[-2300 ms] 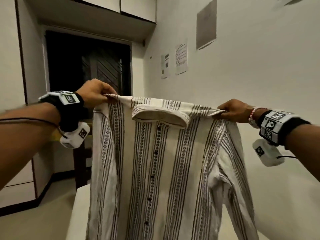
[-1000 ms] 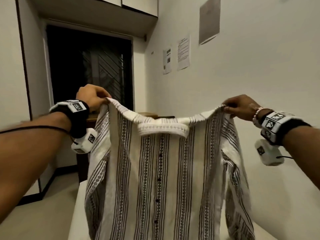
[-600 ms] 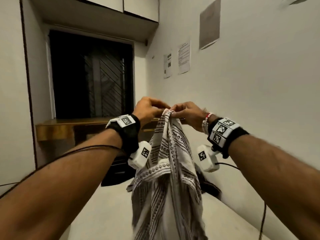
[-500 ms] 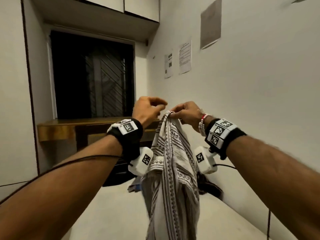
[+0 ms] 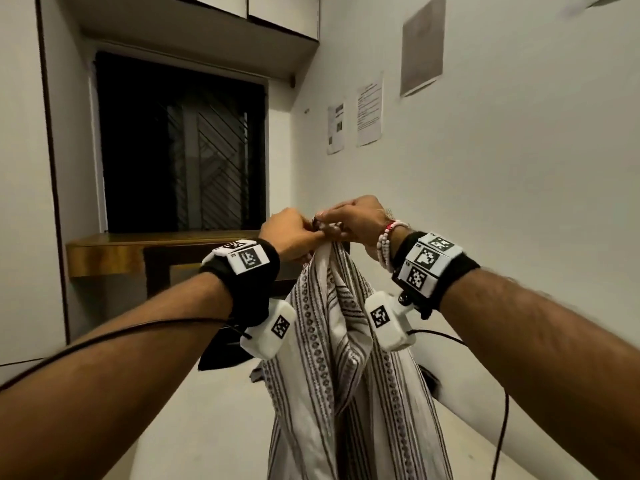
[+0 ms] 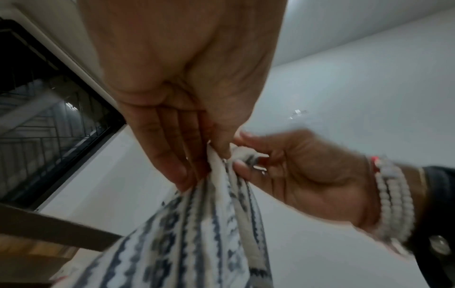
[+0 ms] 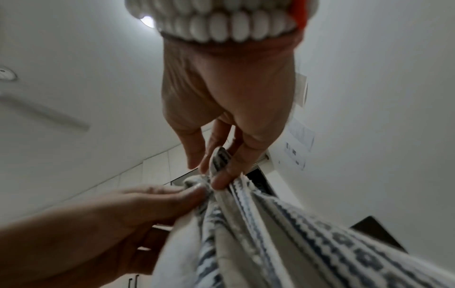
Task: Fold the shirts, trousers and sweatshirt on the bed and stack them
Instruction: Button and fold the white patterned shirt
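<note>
Cream cotton shirt with dark patterned vertical stripes (image 5: 332, 358), doubled lengthwise, hanging in loose folds above the pale bed (image 5: 194, 427). Left hand (image 5: 291, 233) and right hand (image 5: 353, 216) touch, each pinching the gathered top edge. Half a second ago the left hand was off the cloth; it has since rejoined the grip. The hem is cut off below; a dark garment (image 5: 225, 355) behind it is probably trousers.

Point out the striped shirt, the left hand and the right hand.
striped shirt (image 5: 325, 344): head view, hanging front fabric.
left hand (image 5: 289, 233): head view, back of the hand.
right hand (image 5: 353, 218): head view, knuckles above the shirt's gathered top.
</note>
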